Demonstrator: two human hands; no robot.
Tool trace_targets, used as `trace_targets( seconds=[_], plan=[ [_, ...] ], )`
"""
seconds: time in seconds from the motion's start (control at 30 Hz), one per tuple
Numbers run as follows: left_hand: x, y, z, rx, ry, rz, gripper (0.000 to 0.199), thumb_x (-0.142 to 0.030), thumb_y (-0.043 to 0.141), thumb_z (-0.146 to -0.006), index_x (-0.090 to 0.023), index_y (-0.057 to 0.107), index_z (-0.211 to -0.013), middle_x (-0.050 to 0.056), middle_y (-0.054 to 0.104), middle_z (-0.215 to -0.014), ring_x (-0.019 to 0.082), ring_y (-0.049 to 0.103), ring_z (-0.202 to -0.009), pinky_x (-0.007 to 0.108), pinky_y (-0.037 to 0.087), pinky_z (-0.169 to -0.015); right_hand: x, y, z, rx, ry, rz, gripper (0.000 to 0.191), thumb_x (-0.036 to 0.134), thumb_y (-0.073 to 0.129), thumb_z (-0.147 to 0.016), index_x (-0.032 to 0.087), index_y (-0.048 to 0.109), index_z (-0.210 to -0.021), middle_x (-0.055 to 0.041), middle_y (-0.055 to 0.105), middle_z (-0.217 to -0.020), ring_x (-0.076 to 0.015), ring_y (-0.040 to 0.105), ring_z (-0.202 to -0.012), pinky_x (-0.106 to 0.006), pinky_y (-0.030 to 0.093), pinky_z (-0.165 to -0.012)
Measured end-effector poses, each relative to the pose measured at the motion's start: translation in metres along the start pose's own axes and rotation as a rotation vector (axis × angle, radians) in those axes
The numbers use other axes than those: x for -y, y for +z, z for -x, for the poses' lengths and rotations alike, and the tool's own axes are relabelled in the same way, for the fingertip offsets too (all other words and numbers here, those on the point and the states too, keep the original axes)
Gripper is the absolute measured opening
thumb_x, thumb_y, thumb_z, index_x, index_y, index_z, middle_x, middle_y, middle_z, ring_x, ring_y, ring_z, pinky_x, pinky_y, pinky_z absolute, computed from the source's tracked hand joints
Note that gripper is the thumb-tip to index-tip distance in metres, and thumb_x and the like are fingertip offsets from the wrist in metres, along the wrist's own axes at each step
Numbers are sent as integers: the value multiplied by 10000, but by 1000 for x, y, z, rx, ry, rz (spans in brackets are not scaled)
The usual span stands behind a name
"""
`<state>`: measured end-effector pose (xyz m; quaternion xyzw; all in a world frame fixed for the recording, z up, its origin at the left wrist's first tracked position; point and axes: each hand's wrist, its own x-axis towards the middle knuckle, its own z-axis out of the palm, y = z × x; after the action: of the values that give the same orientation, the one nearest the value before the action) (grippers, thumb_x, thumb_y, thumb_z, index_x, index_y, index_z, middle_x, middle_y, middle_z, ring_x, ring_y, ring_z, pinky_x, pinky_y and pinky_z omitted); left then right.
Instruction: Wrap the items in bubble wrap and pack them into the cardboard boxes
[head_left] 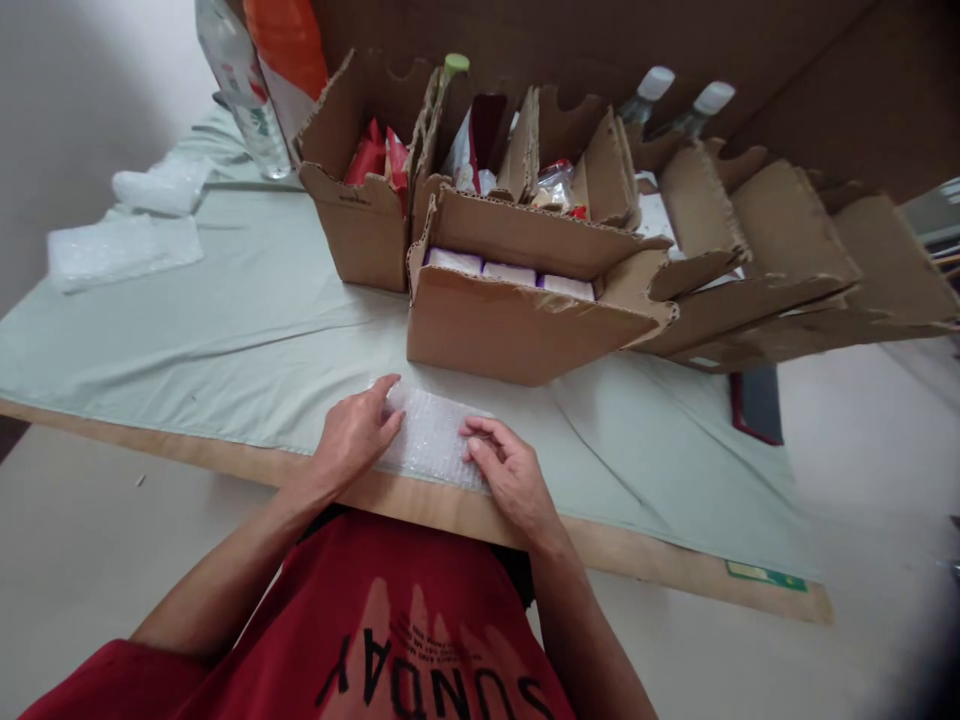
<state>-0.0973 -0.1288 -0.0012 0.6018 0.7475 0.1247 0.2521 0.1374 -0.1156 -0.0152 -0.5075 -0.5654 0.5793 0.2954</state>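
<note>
A flat piece of clear bubble wrap lies on the green cloth near the table's front edge. My left hand touches its left end, with the thumb and index finger spread apart. At the right end rests my right hand, its fingers slightly bent and its thumb apart from them. Just behind the wrap stands a cardboard box holding several white packs with purple edges.
More cardboard bins with packets stand behind and to the right. Bottles are at the back left. Other bubble wrap lies at left. A dark phone-like object is at right, and the wooden table edge runs in front.
</note>
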Motion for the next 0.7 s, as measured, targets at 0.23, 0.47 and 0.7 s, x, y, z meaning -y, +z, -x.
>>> trace_targets(
  seconds=[0.23,0.47,0.7],
  plan=[
    [5,5,2,-35,0,-164,603,-230,616,-923,-163,442,-1497,74,741,-907,261,701,-832,349,523,-710,-6,1,-3,28,45,32,398,401,566,-935,186,623,-1265,-115,707,-1202,-154,687,-793,-316,560,-705],
    [-3,31,20,-379,573,-219,375,-134,523,-959,-146,564,-1331,199,613,-1395,334,528,-1369,500,464,-1100,5,-4,-3,113,51,106,427,399,538,-954,191,597,-1323,-109,683,-1243,-160,679,-840,-316,551,-736],
    [-13,25,42,-335,691,-350,309,-120,475,-982,-176,594,-1261,152,533,-1538,298,233,-1580,628,28,-1283,6,-7,-5,152,55,162,459,423,544,-951,203,591,-1351,-108,670,-1259,-166,653,-844,-320,548,-749]
  ],
)
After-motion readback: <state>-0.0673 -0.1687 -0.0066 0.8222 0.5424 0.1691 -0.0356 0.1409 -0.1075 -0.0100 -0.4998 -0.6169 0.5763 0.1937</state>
